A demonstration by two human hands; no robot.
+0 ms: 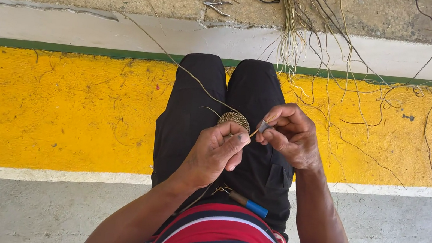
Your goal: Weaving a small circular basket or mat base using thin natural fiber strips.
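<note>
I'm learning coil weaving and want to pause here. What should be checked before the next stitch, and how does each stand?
1. Left hand grips the small woven disc: ok.
2. Right hand pinches the strand end beside the disc: ok.
3. Long strand runs free from the disc to the step, not snagged: ok.
4. Blue-handled tool rests on the lap, within reach: ok.
5. Spare fibre bundle lies ahead on the step: ok.
6. Tightness of the last stitch: cannot tell.

Coiled disc (235, 119) woven of dry fibre, rough; loose fibre strands (316, 24) matt; floor (64, 108) rough painted concrete; shorts (254, 165) matt cloth; tool (247, 203) handle smooth plastic.
</note>
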